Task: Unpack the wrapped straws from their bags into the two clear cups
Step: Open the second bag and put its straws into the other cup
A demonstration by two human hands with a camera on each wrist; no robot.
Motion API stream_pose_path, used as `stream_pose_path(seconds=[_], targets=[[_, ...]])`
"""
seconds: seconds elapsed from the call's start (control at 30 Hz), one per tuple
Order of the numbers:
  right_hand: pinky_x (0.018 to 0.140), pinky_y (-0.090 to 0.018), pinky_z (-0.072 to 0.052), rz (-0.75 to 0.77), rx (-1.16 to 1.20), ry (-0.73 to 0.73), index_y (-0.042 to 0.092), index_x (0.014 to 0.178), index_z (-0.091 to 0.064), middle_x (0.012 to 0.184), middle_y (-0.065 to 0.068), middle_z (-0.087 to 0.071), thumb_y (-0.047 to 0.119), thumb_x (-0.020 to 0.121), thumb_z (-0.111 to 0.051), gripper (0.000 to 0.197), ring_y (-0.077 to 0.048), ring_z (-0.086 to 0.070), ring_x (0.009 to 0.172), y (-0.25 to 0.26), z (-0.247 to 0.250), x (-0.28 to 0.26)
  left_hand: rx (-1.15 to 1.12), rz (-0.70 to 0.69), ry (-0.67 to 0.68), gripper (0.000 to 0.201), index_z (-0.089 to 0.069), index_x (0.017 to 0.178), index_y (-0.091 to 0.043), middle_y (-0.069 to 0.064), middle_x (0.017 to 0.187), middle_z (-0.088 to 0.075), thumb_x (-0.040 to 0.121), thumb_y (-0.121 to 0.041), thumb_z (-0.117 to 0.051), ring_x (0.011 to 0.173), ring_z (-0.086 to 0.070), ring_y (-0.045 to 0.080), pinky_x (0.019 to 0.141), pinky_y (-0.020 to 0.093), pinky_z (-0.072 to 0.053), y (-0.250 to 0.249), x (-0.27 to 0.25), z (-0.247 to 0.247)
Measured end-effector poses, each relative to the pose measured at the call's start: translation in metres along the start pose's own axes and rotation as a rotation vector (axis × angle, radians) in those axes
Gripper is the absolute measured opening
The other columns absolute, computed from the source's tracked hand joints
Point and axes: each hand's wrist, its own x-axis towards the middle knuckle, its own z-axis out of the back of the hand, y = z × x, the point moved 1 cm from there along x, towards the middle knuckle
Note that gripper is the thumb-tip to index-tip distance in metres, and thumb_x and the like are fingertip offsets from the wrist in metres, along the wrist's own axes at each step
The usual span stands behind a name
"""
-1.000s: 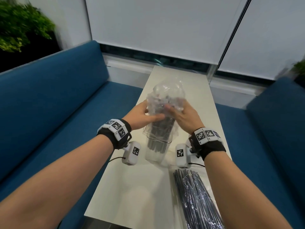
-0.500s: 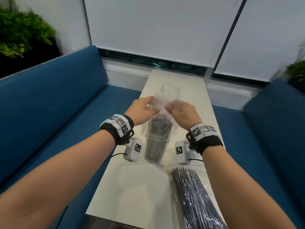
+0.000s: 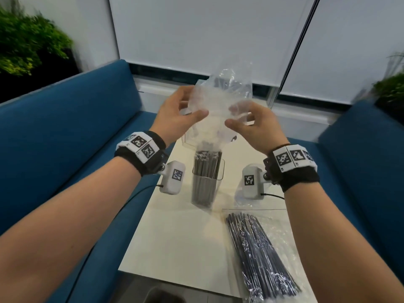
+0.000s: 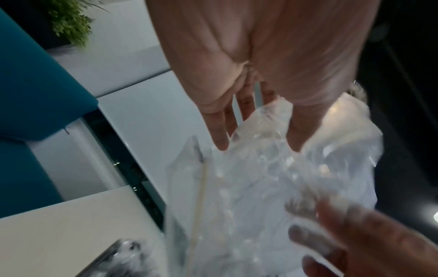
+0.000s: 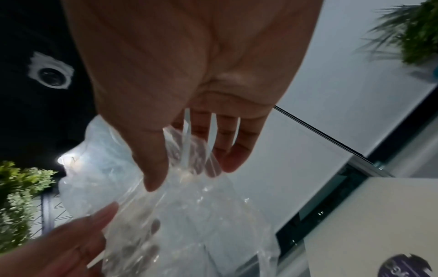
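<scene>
A clear cup (image 3: 207, 184) packed with dark wrapped straws (image 3: 207, 162) stands upright in the middle of the white table (image 3: 175, 248). Above it, an almost empty clear plastic bag (image 3: 220, 106) is lifted, its lower end still hanging around the straw tops. My left hand (image 3: 194, 103) grips the bag's left side and my right hand (image 3: 237, 117) its right side. In the wrist views the film (image 4: 260, 187) (image 5: 177, 215) is crumpled between thumb and fingers of each hand. A second bag (image 3: 260, 254), full of dark straws, lies at the table's front right.
Blue sofas flank the narrow table on the left (image 3: 65, 138) and on the right (image 3: 360, 160). White blinds (image 3: 207, 40) close off the far end. Green plants (image 3: 26, 47) sit in the upper corners. Something clear stands partly hidden behind my right wrist camera (image 3: 251, 180).
Both hands have risen with the bag, drawing it up off the straws. The straws have stayed standing in the cup. The head view has tilted slightly.
</scene>
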Motion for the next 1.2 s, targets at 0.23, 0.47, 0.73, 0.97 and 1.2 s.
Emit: stream_pose_path(seconds=[0.23, 0.47, 0.73, 0.97, 1.2], targets=[[0.09, -0.034, -0.061, 0.028, -0.082, 0.146, 0.02, 0.123, -0.069, 0.121, 0.012, -0.065, 0.025, 0.083, -0.086, 0.044, -0.012, -0.066, 0.105, -0.02, -0.027, -0.104, 0.299, -0.345, 0.03, 0.021, -0.074, 0.091, -0.01, 0.002, 0.092, -0.065, 0.071, -0.009, -0.082, 0.088, -0.064, 0.016, 0.083, 0.035, -0.055, 0.008, -0.094, 0.047], [0.093, -0.031, -0.06, -0.156, 0.389, 0.368, 0.057, 0.148, -0.035, 0.154, 0.023, -0.04, 0.039, 0.077, -0.088, 0.09, -0.006, -0.058, 0.129, -0.04, -0.078, -0.218, 0.517, -0.477, 0.235, 0.018, -0.08, 0.098, -0.018, 0.003, 0.101, -0.062, 0.084, -0.018, -0.069, 0.097, -0.056, 0.018, 0.087, 0.023, -0.047, 0.073, -0.205, 0.042], [0.113, -0.032, -0.044, -0.38, -0.256, 0.532, 0.022, 0.14, -0.059, 0.149, 0.002, -0.047, 0.045, 0.097, -0.066, 0.05, -0.024, -0.048, 0.139, -0.118, -0.141, -0.253, 0.83, 0.02, 0.745, 0.055, -0.04, 0.15, -0.03, -0.002, 0.148, -0.045, 0.098, -0.032, -0.059, 0.137, -0.039, 0.02, 0.112, 0.038, -0.041, 0.149, -0.232, -0.014], [0.107, -0.045, -0.048, -0.27, -0.601, 0.584, 0.014, 0.143, -0.055, 0.14, -0.007, -0.053, 0.028, 0.107, -0.046, 0.04, -0.029, -0.049, 0.129, -0.118, -0.158, -0.254, 1.181, 0.105, 1.04, 0.064, -0.011, 0.162, -0.03, -0.002, 0.172, -0.014, 0.103, -0.052, -0.015, 0.159, -0.003, 0.027, 0.126, 0.051, 0.002, 0.191, -0.236, -0.032], [0.111, -0.036, -0.044, -0.451, -0.268, 0.347, 0.025, 0.133, -0.066, 0.137, 0.003, -0.064, 0.037, 0.101, -0.061, 0.035, -0.017, -0.057, 0.127, -0.117, -0.08, -0.255, 0.976, 0.037, 0.881, 0.08, -0.018, 0.159, -0.038, 0.0, 0.17, -0.016, 0.089, -0.054, -0.053, 0.158, -0.005, 0.026, 0.125, 0.047, 0.004, 0.156, -0.218, -0.031]])
